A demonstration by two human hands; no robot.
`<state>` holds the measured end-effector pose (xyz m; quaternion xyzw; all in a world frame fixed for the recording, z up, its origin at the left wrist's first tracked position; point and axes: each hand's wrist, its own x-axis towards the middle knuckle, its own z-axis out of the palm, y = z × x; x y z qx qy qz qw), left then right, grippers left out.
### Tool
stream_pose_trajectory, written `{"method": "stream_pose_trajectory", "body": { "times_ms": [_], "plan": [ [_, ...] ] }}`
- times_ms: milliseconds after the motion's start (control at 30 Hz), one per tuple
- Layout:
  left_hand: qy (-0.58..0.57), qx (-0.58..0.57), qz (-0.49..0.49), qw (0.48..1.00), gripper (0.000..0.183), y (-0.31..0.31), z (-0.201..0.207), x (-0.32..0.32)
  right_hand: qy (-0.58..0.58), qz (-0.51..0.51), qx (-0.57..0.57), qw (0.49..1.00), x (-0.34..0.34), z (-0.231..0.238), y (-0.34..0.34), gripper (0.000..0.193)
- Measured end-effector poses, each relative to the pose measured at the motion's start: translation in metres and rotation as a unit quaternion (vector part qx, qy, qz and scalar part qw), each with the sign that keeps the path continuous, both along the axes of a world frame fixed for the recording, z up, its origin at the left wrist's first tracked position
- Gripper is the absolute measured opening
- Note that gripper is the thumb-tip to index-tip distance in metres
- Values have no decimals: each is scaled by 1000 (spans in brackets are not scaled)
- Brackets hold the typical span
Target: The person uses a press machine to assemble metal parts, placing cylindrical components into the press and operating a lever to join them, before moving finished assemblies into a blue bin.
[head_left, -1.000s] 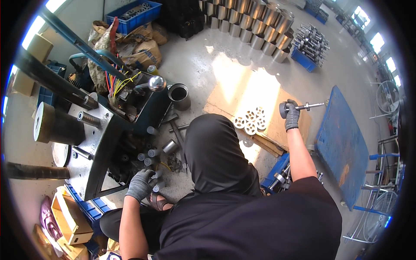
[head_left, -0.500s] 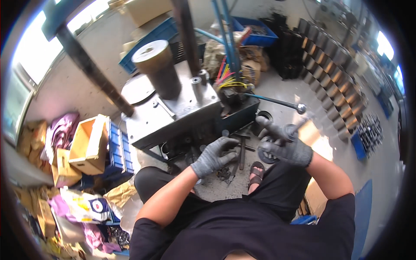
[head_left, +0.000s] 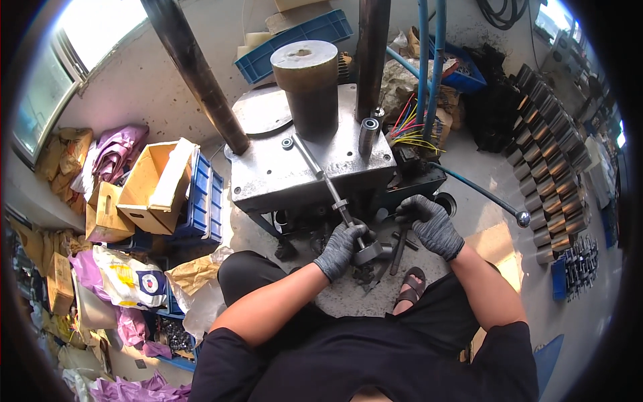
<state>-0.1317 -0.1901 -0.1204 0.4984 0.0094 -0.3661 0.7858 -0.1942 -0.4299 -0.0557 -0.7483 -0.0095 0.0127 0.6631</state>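
A grey-gloved left hand, my left hand [head_left: 338,251], is closed around a metal shaft [head_left: 339,201] with a ring-like collar and a thick round flange at its lower end. The shaft slants up and away toward the press table [head_left: 268,191]. Off to its right, my right hand [head_left: 432,228], also gloved, is loosely curled with fingers apart and nothing visible in it. On the table lie a short rod [head_left: 307,155] and a small ring [head_left: 287,143], beside a big upright cylinder [head_left: 307,94]. A hollow sleeve [head_left: 368,137] stands near the table's right corner.
Two dark columns [head_left: 194,74] rise from the table. A blue lever with a ball end [head_left: 522,218] juts out at right, before stacked metal cylinders [head_left: 549,181]. Tools, including a hammer-like one [head_left: 399,251], lie on the floor. Cardboard boxes [head_left: 157,177] and blue crates stand left.
The shaft, formerly at my right hand, is now in my left hand and points at the table. My right hand has come away from it. The view has shifted left.
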Motion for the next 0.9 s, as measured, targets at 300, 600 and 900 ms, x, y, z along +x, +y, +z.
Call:
{"method": "stream_pose_trajectory", "body": {
  "times_ms": [300,600,900],
  "plan": [
    [136,8,28,990,14,-7,2,30,-203,100,-283,932,16,-6,3,42],
    [-6,78,66,995,11,-3,-11,71,24,252,-462,850,10,-12,2,28],
    [-217,80,77,970,12,-11,-5,47,52,255,-518,815,3,11,-2,33]
  ]
}}
